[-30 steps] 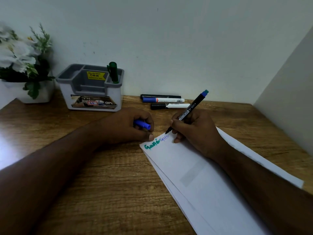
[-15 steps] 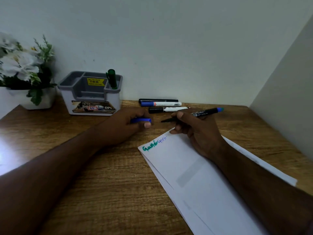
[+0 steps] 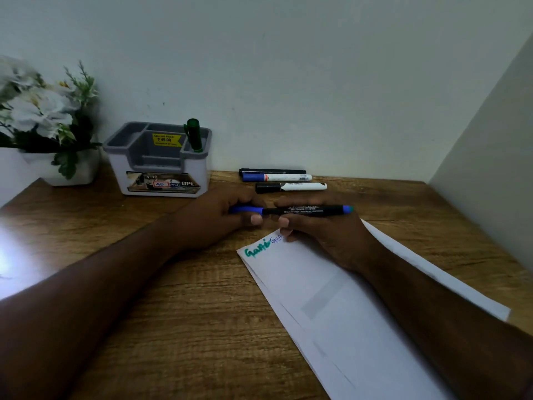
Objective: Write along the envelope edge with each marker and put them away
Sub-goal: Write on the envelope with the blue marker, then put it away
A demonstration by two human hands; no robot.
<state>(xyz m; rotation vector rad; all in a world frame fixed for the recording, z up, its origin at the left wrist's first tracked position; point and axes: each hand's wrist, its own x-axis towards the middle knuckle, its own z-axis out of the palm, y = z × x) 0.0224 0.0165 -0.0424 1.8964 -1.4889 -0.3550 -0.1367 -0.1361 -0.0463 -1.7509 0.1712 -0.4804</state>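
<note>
My left fingers (image 3: 255, 218) curl round the blue cap (image 3: 245, 210) and my right fingers (image 3: 284, 221) pinch the black barrel of the fine-tip marker (image 3: 305, 210), held level between them, cap mouth meeting the tip end. I judge the marker light, stiff and a little slick, so I hold it near the front where the cap must seat, and press straight along its length rather than bend it.

Just below my right fingers lies the white envelope (image 3: 331, 298), thin and floppy, with green and blue writing (image 3: 264, 247) at its near corner; my right hand (image 3: 326, 235) rests on it. Beyond my fingers, three more markers (image 3: 284, 180) lie on the tabletop (image 3: 187, 298) by the wall. Beyond my left hand (image 3: 213, 220) stands the grey organiser (image 3: 161, 160), with a green marker (image 3: 193, 134) upright in its right compartment.

Both forearms reach forward and converge, wrists low.
</note>
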